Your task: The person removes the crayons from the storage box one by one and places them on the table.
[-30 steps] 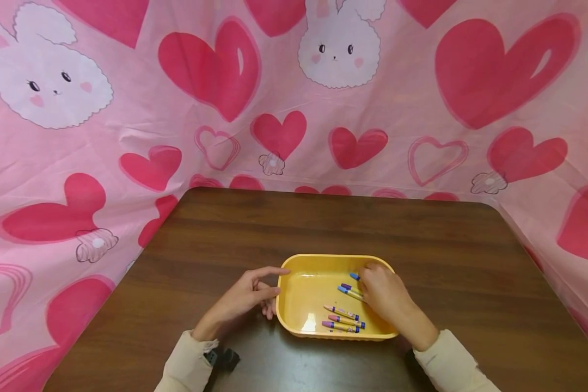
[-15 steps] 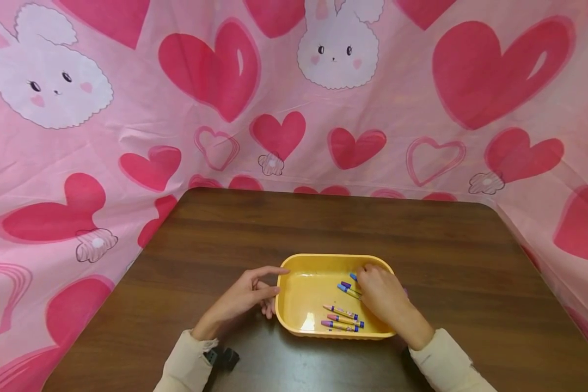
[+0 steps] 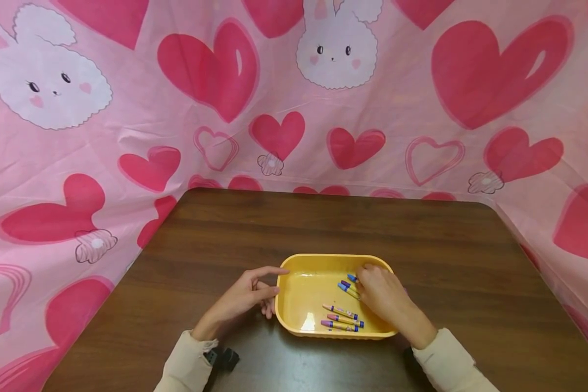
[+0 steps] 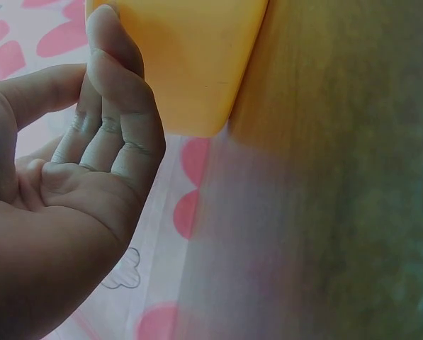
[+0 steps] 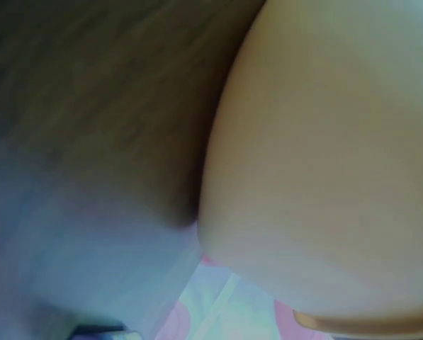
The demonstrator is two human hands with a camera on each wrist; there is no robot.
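A yellow plastic tray sits on the dark wooden table near its front edge. My left hand is beside the tray's left end, its fingers loosely straight and touching the outer wall; the left wrist view shows the fingers against the tray. My right hand reaches into the tray's right half, fingers curled down over a few blue-tipped crayons whose ends poke out to the left. Three more crayons lie loose on the tray floor near the front wall. The right wrist view shows only the tray's blurred outer wall.
A pink cloth printed with hearts and bunnies hangs behind the table and drapes down both sides. A small black device sits at my left cuff. Bare wood stretches behind the tray to the table's far edge.
My right hand has crept slightly left over the blue-tipped crayons. The left hand and the tray have stayed put.
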